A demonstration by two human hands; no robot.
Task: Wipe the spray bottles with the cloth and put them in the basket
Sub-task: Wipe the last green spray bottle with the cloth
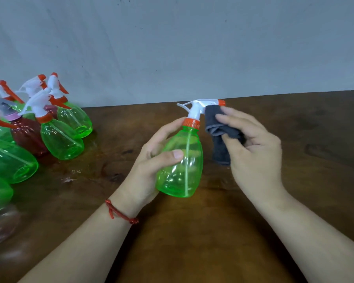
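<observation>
above table (253, 231), left hand (149, 160) gripping green bottle (180, 166)

Dark wooden table (192, 231), wet shiny patch (70, 177) at left; grey wall (172, 48) behind

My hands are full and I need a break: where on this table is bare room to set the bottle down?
The table is bare from the right hand over to the right edge and back to the wall, and also toward you from the left hand. The left side is crowded with spray bottles.
</observation>
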